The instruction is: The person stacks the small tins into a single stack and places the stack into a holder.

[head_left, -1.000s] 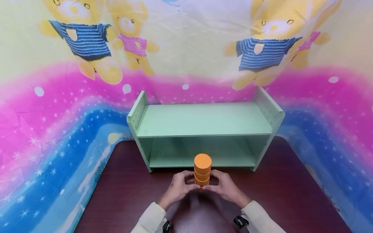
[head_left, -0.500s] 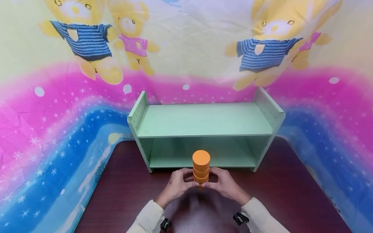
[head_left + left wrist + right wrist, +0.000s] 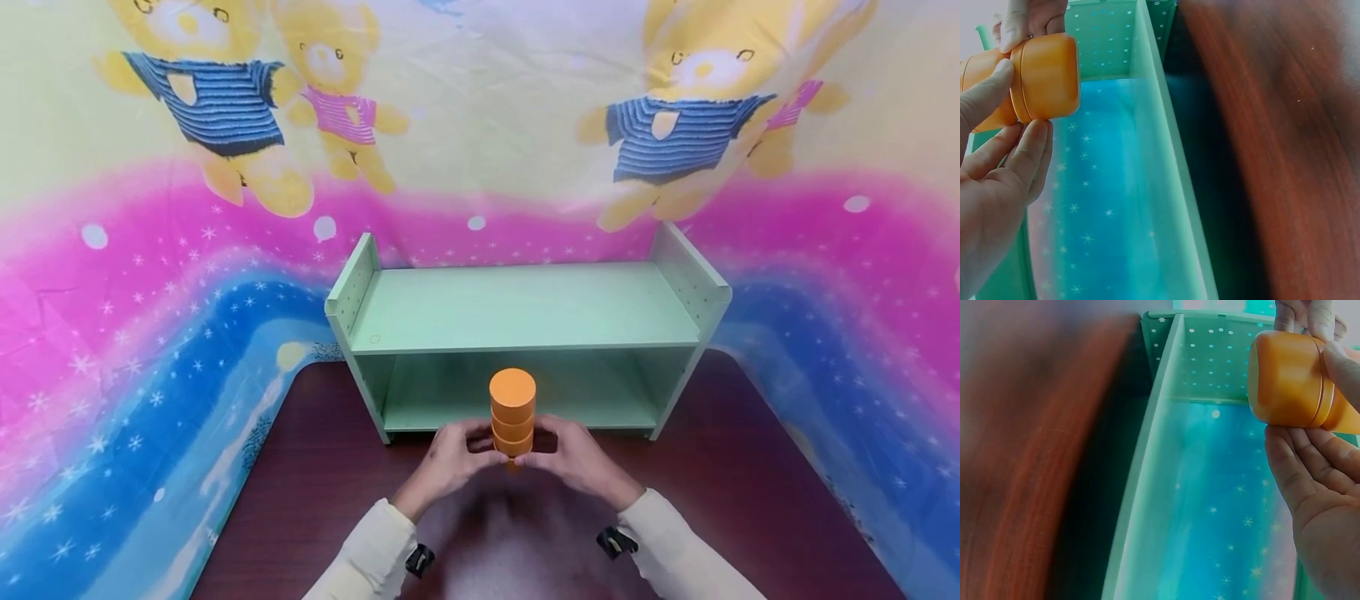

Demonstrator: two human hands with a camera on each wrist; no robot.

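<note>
A stack of orange cylindrical containers (image 3: 513, 404) stands upright between my hands, in front of the green shelf (image 3: 525, 308). My left hand (image 3: 450, 457) grips its left side, thumb at the near side. From the right, my right hand (image 3: 576, 457) grips the same stack, its thumb close to the other one. In the left wrist view, the rounded end of an orange container (image 3: 1052, 76) shows, with a seam beside the thumb. The right wrist view has the smooth orange container (image 3: 1286, 380) above my curved fingers. Parts of the lower stack are hidden by the thumbs.
The two-level shelf has raised side panels and stands at the back of a dark red-brown table (image 3: 315, 500). Behind and beside it hangs a cloth backdrop (image 3: 480, 125) printed with bears and snowflakes. Black straps (image 3: 420, 560) sit at the wrists.
Both hands, still gripping the orange stack, have moved forward toward the shelf and slightly left. The stack's top now sits higher in the head view, overlapping more of the lower shelf opening.
</note>
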